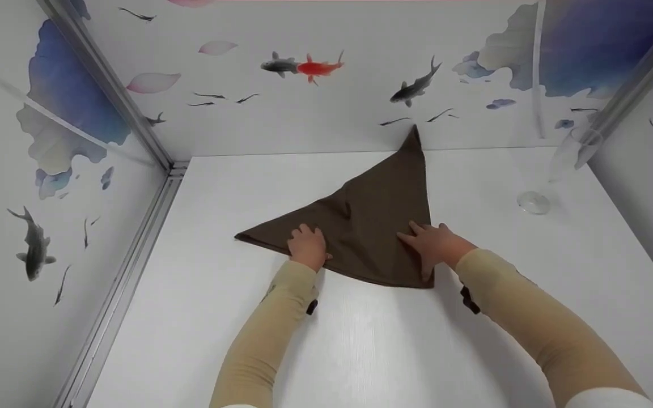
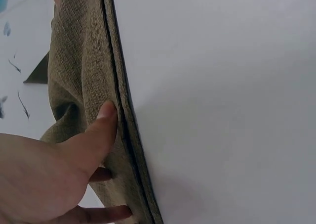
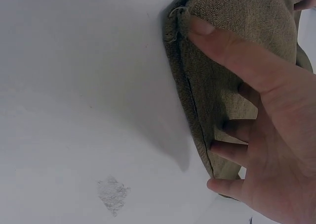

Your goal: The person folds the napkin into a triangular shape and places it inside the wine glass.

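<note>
A brown cloth napkin (image 1: 383, 226) lies folded into a triangle on the white table, with a small ridge of creases near its middle. Its far point overlaps the back wall in the head view. My left hand (image 1: 308, 247) rests on the near edge, left of the middle, with the thumb (image 2: 101, 127) laid along the double hem. At the near right corner, my right hand (image 1: 439, 245) presses on the cloth with spread fingers. The right thumb tip (image 3: 201, 26) sits on that corner, where loose threads stick out, and the other fingertips touch the right side.
A clear stemmed glass (image 1: 533, 202) stands at the back right of the table (image 1: 349, 351). White walls with painted fish and lotus leaves enclose the back and sides, and a metal rail (image 1: 128, 266) runs along the left edge.
</note>
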The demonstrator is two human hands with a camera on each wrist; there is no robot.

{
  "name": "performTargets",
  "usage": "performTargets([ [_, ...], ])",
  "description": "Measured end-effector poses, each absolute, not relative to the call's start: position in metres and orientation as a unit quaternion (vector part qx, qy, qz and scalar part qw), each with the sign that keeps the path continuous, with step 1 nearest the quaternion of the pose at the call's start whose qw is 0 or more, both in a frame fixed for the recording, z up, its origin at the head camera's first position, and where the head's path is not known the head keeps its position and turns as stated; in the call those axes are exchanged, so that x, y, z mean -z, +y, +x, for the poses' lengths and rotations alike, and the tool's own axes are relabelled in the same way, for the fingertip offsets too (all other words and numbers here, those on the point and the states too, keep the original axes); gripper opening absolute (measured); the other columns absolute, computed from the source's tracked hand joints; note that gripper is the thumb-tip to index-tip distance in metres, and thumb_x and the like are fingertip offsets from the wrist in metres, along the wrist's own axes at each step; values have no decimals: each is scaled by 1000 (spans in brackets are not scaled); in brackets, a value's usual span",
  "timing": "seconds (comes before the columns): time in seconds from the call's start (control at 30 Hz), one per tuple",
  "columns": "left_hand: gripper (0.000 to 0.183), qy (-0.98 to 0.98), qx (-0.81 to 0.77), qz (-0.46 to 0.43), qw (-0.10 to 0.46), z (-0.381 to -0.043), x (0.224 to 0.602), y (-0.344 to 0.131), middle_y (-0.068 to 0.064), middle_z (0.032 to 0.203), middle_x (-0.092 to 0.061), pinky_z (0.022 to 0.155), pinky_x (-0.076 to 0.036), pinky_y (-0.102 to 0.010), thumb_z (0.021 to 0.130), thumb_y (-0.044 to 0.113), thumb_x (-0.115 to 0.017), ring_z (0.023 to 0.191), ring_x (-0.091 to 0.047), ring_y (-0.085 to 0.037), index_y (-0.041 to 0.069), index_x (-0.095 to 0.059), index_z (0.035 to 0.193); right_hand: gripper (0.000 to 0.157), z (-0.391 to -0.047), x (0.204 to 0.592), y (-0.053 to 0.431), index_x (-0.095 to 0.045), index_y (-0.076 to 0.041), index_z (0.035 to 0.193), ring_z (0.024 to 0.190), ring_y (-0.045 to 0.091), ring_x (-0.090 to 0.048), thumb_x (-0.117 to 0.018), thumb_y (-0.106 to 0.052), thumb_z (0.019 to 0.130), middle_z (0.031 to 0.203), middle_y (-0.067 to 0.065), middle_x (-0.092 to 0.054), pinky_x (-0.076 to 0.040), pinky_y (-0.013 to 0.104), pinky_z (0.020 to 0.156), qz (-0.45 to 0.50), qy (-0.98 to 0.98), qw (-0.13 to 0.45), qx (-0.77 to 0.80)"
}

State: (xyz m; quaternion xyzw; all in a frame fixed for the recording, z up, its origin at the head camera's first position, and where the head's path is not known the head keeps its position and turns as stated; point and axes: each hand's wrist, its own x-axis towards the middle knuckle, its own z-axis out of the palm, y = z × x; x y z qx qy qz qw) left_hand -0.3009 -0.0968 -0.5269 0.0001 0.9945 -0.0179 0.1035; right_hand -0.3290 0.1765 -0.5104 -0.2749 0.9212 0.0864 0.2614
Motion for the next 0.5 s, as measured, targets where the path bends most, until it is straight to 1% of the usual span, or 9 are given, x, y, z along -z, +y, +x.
performTargets([
  [0.07, 70, 993, 35, 4, 114, -298, 523, -92, -24, 124, -51, 86, -51, -43, 89, 46, -68, 112, -52, -36, 0, -50, 138, 111, -328, 511, 177, -24, -12, 155, 138, 46, -29, -89, -39, 69, 156, 28, -18, -27, 65, 105, -273, 922, 262, -82],
  [0.13, 64, 992, 48, 13, 119, -297, 521, -90, -23, 119, -55, 84, -51, -41, 90, 46, -67, 108, -56, -34, -2, -55, 131, 111, -328, 512, 177, -24, -12, 155, 138, 47, -28, -89, -38, 69, 156, 28, -17, -26, 65, 105, -269, 923, 264, -75],
  [0.23, 66, 990, 60, 22, 130, -299, 521, -89, -20, 112, -60, 82, -52, -39, 89, 54, -64, 103, -60, -31, -3, -62, 121, 111, -327, 513, 177, -24, -12, 155, 137, 48, -29, -89, -39, 69, 156, 28, -17, -25, 65, 105, -267, 924, 264, -74],
  [0.3, 73, 989, 53, 15, 134, -300, 521, -89, -21, 113, -61, 86, -51, -42, 84, 61, -65, 104, -61, -32, -3, -64, 119, 111, -327, 513, 176, -24, -12, 155, 137, 48, -28, -89, -39, 69, 156, 28, -18, -24, 66, 106, -263, 925, 264, -70],
  [0.37, 84, 988, 45, 6, 146, -302, 522, -88, -25, 121, -58, 93, -49, -46, 80, 67, -65, 110, -59, -37, -5, -62, 123, 111, -327, 513, 175, -24, -13, 155, 137, 48, -29, -89, -40, 69, 156, 28, -18, -23, 67, 106, -262, 926, 261, -69],
  [0.43, 95, 987, 36, -5, 156, -302, 523, -86, -31, 130, -51, 99, -44, -50, 76, 71, -67, 118, -53, -45, -8, -57, 129, 111, -327, 512, 175, -25, -13, 155, 137, 48, -28, -89, -39, 69, 156, 27, -19, -22, 67, 106, -256, 928, 262, -66],
  [0.5, 106, 986, 37, -14, 161, -303, 524, -84, -36, 136, -44, 102, -41, -52, 73, 74, -67, 123, -47, -50, -10, -50, 135, 111, -326, 512, 174, -25, -13, 155, 137, 48, -28, -89, -39, 68, 156, 27, -19, -21, 68, 106, -251, 929, 262, -68],
])
